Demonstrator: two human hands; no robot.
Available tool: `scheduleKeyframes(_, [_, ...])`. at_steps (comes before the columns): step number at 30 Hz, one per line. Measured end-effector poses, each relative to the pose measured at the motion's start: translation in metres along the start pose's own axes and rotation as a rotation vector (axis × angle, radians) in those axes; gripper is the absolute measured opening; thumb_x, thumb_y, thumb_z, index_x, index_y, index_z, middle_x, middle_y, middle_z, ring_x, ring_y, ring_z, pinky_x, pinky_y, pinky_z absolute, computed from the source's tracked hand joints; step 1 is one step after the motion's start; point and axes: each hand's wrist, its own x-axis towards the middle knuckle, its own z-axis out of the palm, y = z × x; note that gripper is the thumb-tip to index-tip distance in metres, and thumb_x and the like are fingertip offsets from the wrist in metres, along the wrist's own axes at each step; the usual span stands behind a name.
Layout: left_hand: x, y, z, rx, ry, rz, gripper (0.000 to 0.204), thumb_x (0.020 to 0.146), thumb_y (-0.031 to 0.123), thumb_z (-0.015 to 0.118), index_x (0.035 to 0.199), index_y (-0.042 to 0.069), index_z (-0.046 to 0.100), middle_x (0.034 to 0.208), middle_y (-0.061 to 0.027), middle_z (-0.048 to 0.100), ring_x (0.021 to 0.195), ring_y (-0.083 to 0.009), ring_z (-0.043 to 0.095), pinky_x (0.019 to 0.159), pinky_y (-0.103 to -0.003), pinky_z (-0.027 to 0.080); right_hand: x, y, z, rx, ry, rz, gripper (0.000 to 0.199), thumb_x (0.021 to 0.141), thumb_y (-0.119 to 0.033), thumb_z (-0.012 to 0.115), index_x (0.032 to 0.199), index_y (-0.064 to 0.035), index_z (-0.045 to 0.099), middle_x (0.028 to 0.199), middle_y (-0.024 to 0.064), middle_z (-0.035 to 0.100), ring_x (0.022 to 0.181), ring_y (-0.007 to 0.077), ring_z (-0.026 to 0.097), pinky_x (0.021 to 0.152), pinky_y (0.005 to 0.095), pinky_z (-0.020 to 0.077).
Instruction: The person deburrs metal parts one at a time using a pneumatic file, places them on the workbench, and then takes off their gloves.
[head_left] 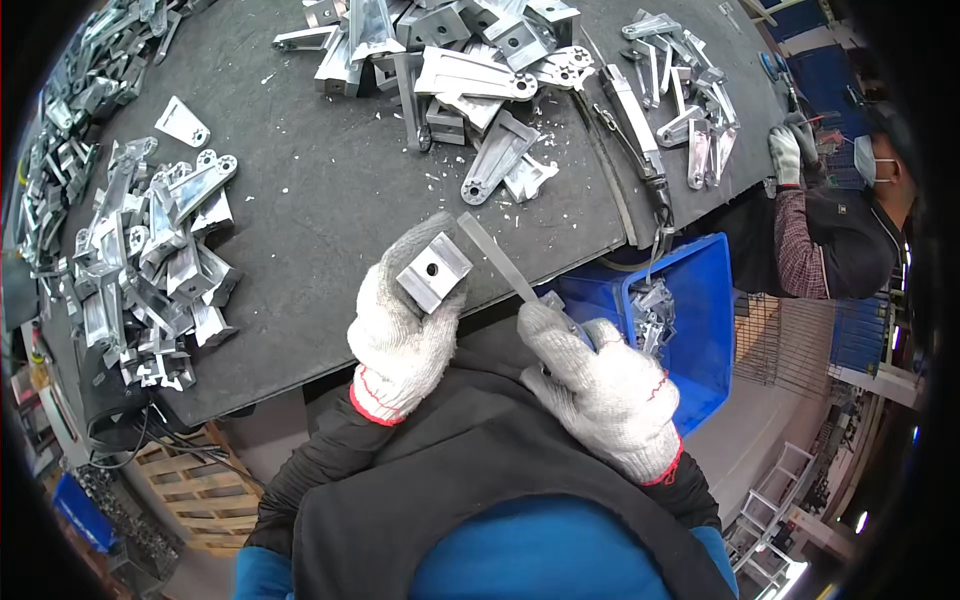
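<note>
The person's left hand (405, 315), in a white knitted glove with a red-trimmed cuff, curls its fingers around a silver metal bracket (436, 272), whose blocky end faces up and shows a dark round hole. The right hand (605, 395), gloved alike, closes around the near end of a flat metal file (497, 258), whose blade slants up and leftward to just beside the bracket; the two look apart, though depth is hard to judge from above. The bracket is held over the near edge of a dark desk (300, 250). Beyond the hands, a pile of similar brackets (480, 75) stands at the desk's upper middle, with pale scraps scattered around it. Right of that pile lies a slim handheld tool (632, 112) with a dark cord, and past it a smaller group of brackets (698, 150). To the left is another pile (205, 190), with one bracket (182, 122) lying just above it and a larger heap (75, 130) along the far left. Beside the right hand, below the desk's edge, a blue bin (705, 340) holds metal pieces (655, 312). At the far right, a co-worker (850, 240) in white gloves and checked sleeves is at the desk.
</note>
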Motion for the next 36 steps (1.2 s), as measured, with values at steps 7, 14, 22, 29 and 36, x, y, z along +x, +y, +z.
scheduleKeyframes(7, [0.002,0.009,0.000,-0.189,0.003,-0.018,0.056,0.088,-0.003,0.081,0.141,0.001,0.062,0.137,-0.0088,0.070,0.121,-0.0154,0.067,0.105,-0.032,0.054,-0.007,0.003,0.002,0.260,-0.045,-0.071,0.067,0.082,-0.030,0.089,0.142,-0.0144,0.065,0.109,0.0184,0.072,0.078,0.0368,0.073,0.066,0.0451,0.0597])
scheduleKeyframes(14, [0.000,0.002,-0.001,-0.215,-0.011,-0.042,0.058,0.087,-0.006,0.079,0.142,0.001,0.061,0.142,-0.0114,0.067,0.124,-0.0182,0.066,0.105,-0.033,0.054,-0.006,0.010,0.013,0.490,-0.124,-0.126,0.067,0.083,-0.028,0.087,0.144,-0.0131,0.063,0.111,0.0163,0.073,0.083,0.0354,0.072,0.070,0.0442,0.0598])
scheduleKeyframes(22, [-0.001,0.003,0.001,-0.210,0.014,-0.044,0.058,0.087,-0.007,0.078,0.142,0.001,0.060,0.141,-0.0123,0.067,0.126,-0.0196,0.065,0.107,-0.034,0.053,-0.006,0.010,0.016,0.412,-0.101,-0.188,0.063,0.084,-0.021,0.086,0.142,-0.0111,0.064,0.125,0.0160,0.073,0.088,0.0337,0.073,0.072,0.0424,0.0606])
scheduleKeyframes(29, [-0.001,0.004,0.000,-0.152,0.018,0.019,0.059,0.088,-0.007,0.078,0.143,0.001,0.059,0.139,-0.0113,0.067,0.119,-0.0177,0.067,0.102,-0.033,0.056,-0.013,0.010,0.024,0.270,-0.075,-0.194,0.060,0.082,-0.018,0.087,0.139,-0.0139,0.068,0.129,0.0133,0.074,0.087,0.0314,0.073,0.069,0.0409,0.0609])
scheduleKeyframes(36, [-0.001,0.005,-0.002,-0.056,0.023,0.011,0.057,0.088,-0.007,0.079,0.141,0.002,0.060,0.141,-0.0116,0.067,0.120,-0.0179,0.067,0.102,-0.033,0.056,-0.008,0.009,0.029,0.280,0.038,-0.294,0.063,0.093,-0.020,0.076,0.153,-0.0241,0.056,0.126,0.0101,0.073,0.072,0.0306,0.067,0.059,0.0420,0.0580])
